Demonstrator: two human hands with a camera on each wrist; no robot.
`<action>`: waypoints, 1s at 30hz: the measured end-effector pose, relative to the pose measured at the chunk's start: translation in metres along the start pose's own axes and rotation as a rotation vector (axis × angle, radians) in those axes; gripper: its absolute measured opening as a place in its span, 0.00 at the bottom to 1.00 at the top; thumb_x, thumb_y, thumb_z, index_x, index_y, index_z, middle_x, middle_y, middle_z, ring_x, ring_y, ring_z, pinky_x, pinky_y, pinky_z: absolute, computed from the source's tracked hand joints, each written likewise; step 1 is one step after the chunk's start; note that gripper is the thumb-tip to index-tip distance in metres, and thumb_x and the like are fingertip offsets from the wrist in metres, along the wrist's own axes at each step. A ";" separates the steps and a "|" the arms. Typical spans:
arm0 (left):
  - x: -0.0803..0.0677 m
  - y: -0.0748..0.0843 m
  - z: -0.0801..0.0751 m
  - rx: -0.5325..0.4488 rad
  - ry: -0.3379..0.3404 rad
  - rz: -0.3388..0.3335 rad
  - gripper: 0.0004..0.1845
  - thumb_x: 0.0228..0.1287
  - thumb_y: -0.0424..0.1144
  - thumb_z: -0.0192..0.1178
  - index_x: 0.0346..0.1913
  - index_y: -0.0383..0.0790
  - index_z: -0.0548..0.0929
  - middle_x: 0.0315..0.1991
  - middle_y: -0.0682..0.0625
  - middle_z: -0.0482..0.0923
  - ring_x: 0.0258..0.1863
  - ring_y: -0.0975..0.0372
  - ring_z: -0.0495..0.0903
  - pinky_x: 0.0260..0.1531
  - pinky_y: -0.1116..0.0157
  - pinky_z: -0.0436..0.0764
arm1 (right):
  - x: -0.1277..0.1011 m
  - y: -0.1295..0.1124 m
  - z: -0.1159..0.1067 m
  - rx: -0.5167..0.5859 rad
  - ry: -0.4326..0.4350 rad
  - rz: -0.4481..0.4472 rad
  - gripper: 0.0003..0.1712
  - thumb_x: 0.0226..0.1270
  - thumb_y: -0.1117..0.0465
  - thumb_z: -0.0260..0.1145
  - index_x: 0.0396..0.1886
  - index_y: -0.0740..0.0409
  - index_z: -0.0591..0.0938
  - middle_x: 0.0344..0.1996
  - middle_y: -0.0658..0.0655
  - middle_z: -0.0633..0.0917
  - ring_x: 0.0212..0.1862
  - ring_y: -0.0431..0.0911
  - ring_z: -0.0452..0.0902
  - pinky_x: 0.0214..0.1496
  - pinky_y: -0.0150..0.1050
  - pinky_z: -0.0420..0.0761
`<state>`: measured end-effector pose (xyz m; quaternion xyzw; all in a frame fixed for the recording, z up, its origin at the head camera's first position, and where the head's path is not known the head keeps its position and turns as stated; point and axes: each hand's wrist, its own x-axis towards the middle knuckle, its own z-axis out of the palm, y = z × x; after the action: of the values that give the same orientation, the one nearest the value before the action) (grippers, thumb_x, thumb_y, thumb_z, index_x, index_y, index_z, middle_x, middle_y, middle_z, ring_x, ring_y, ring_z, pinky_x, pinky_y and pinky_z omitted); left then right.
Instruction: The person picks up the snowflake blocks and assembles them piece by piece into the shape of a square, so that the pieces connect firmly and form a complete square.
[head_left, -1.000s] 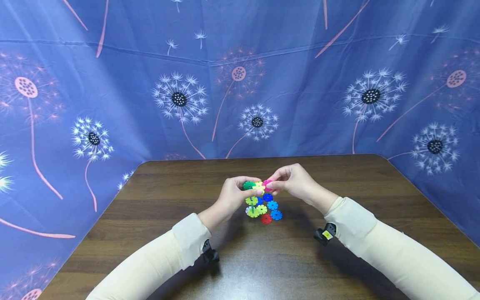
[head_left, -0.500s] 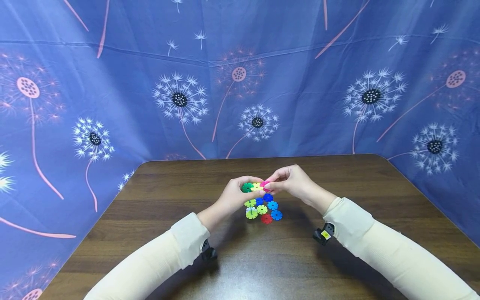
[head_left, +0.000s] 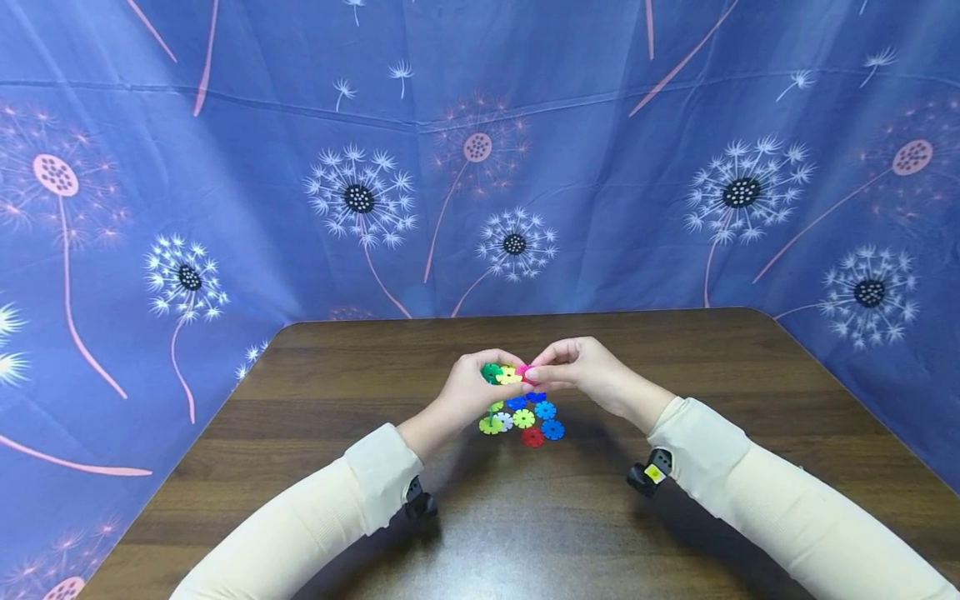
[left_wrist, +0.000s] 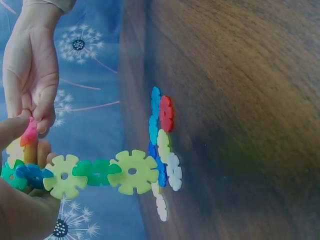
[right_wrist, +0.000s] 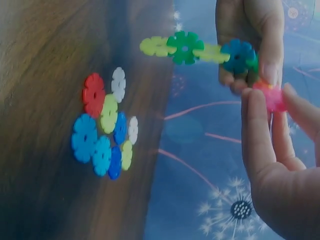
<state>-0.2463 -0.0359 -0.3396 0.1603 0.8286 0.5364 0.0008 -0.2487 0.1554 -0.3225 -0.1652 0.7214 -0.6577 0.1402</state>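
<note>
Over the table, my left hand [head_left: 465,389] holds a chain of interlocking flower-shaped plastic discs by its upper end. Green, blue and yellow-green discs [left_wrist: 132,171] hang downward from the fingers, slotted edge to edge. Between thumb and fingers my right hand [head_left: 595,377] pinches a pink disc [right_wrist: 272,98], right at the yellow disc [head_left: 509,375] of the chain. Fingers of both hands meet around this joint and partly cover it. Behind the hanging chain, part of the loose discs is hidden in the head view.
Several loose discs lie on the brown wooden table [head_left: 300,433] below the hands: red [head_left: 533,437], light blue [head_left: 552,429], dark blue, yellow-green [head_left: 523,418] and white [right_wrist: 118,84]. A blue dandelion-print curtain [head_left: 600,167] surrounds the table's back and sides.
The pink disc and the right fingers have shifted slightly left and closer to the left hand. The chain's hanging end has swung left, uncovering a white disc on the table.
</note>
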 end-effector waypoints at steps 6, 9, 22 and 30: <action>-0.002 -0.005 -0.001 -0.007 0.054 0.011 0.11 0.41 0.45 0.70 0.31 0.52 0.81 0.30 0.54 0.78 0.21 0.65 0.70 0.17 0.67 0.72 | 0.001 0.008 -0.014 0.018 -0.040 0.038 0.22 0.51 0.61 0.67 0.39 0.76 0.76 0.33 0.67 0.82 0.38 0.59 0.78 0.46 0.50 0.74; -0.002 -0.007 -0.002 -0.017 0.063 0.010 0.10 0.42 0.44 0.69 0.31 0.52 0.81 0.30 0.55 0.78 0.18 0.65 0.69 0.17 0.67 0.72 | 0.002 0.017 -0.018 -0.076 -0.040 0.089 0.22 0.52 0.62 0.66 0.39 0.78 0.76 0.31 0.67 0.82 0.36 0.58 0.79 0.44 0.51 0.75; -0.005 -0.006 -0.006 -0.046 0.053 -0.035 0.12 0.43 0.45 0.69 0.33 0.51 0.80 0.29 0.51 0.76 0.17 0.64 0.69 0.18 0.67 0.73 | 0.002 0.054 -0.011 -0.501 0.095 0.371 0.19 0.41 0.59 0.73 0.31 0.66 0.78 0.28 0.57 0.79 0.27 0.46 0.77 0.34 0.40 0.78; -0.006 -0.004 -0.004 -0.028 0.072 -0.023 0.10 0.44 0.41 0.68 0.32 0.52 0.80 0.24 0.52 0.77 0.15 0.66 0.70 0.16 0.68 0.72 | 0.007 0.060 -0.006 -0.651 0.156 0.369 0.20 0.30 0.60 0.78 0.24 0.62 0.79 0.21 0.55 0.78 0.20 0.46 0.75 0.26 0.37 0.75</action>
<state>-0.2426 -0.0420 -0.3423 0.1313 0.8223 0.5534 -0.0204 -0.2603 0.1625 -0.3818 -0.0177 0.9187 -0.3684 0.1411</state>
